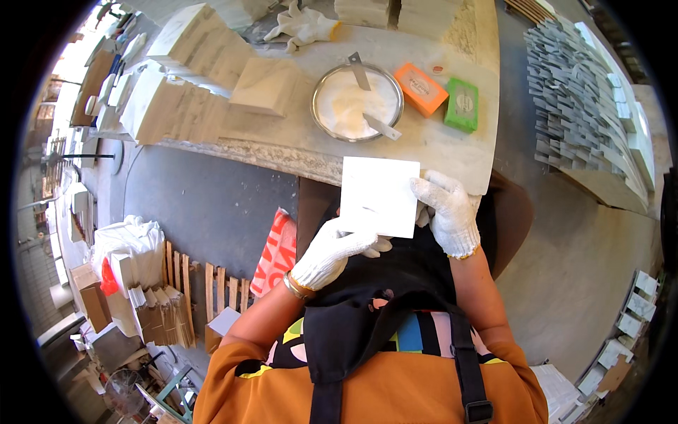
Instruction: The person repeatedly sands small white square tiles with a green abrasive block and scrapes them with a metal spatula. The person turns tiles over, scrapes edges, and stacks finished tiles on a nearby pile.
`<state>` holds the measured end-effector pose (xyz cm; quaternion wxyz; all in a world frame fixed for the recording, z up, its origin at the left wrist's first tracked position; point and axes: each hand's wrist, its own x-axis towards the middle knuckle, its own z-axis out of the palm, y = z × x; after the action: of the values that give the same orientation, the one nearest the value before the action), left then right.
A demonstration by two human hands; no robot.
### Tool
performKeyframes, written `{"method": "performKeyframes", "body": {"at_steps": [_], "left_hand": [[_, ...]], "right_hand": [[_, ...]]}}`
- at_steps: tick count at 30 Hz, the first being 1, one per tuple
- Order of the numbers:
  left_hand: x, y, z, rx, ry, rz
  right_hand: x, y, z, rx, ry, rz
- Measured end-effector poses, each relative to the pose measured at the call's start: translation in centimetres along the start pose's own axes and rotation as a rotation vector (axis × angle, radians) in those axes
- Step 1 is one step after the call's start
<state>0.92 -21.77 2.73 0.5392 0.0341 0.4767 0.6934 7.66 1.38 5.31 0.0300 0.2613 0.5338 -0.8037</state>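
Observation:
A white square tile (381,187) is held up in front of my lap, just off the near edge of the worktable. A thin dark mark shows on its lower part. My left hand (337,253), in a white knit glove, grips the tile's lower left corner. My gloved right hand (448,212) pinches the right edge, thumb and fingers on either side; some fingers are hidden behind the tile. Beyond it on the table sits a round metal pan (313,106) of white paste, with one scraper (359,72) at its far rim and another scraper (382,127) at its near rim.
An orange box-shaped block (421,89) and a green one (462,106) lie right of the pan. Stacked marble tiles (191,56) fill the table's left side, near a loose glove (302,27). Rows of grey pieces (572,99) stand at right. Wooden slats (219,286) stand lower left.

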Motion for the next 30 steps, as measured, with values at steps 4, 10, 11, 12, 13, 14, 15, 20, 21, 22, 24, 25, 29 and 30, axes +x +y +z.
{"method": "performKeyframes", "body": {"at_steps": [4, 10, 11, 12, 13, 14, 15, 20, 21, 22, 24, 25, 29, 30], "left_hand": [[0.2, 1.7, -0.9, -0.057, -0.005, 0.08], [0.6, 4.0, -1.7, -0.067, 0.085, 0.119], [0.8, 4.4, -1.9, -0.07, 0.084, 0.17], [1.2, 4.8, -1.6, -0.082, 0.089, 0.211], [1.8, 5.7, -1.3, -0.092, 0.088, 0.22], [2.2, 6.3, -1.0, -0.069, 0.032, 0.243], [2.6, 7.1, -0.7, -0.046, -0.022, 0.266], [3.9, 10.7, 1.6, -0.027, -0.109, 0.35], [3.8, 11.0, 1.7, -0.034, -0.143, 0.349], [3.8, 10.9, 1.1, -0.032, -0.129, 0.358], [2.9, 10.9, -0.1, -0.032, -0.071, 0.356], [2.6, 10.8, -0.8, -0.035, -0.047, 0.358], [1.1, 8.9, -3.8, -0.064, 0.03, 0.336], [0.9, 8.4, -4.2, -0.081, 0.068, 0.33]], "right_hand": [[0.1, -0.2, 0.6, 0.134, 0.03, 0.036], [1.2, 0.1, 2.1, 0.034, 0.033, -0.152], [1.3, -0.1, 2.5, 0.005, 0.012, -0.179], [0.8, -0.9, 2.5, -0.065, -0.023, -0.123], [0.4, -2.2, 2.6, -0.136, -0.055, -0.064], [-0.4, -2.7, 3.1, -0.109, -0.039, -0.086], [0.0, -3.1, 2.9, -0.169, -0.006, -0.23], [0.5, -9.2, 3.0, -0.126, 0.12, -0.369], [0.8, -10.7, 1.9, -0.163, 0.107, -0.374], [1.5, -12.0, 1.2, -0.202, 0.173, -0.418], [3.6, -15.1, 0.2, -0.167, 0.199, -0.553], [4.6, -16.8, -0.8, -0.147, 0.216, -0.559], [9.7, -23.6, -3.9, -0.149, 0.203, -0.598], [11.2, -25.1, -4.5, -0.166, 0.213, -0.591]]}}
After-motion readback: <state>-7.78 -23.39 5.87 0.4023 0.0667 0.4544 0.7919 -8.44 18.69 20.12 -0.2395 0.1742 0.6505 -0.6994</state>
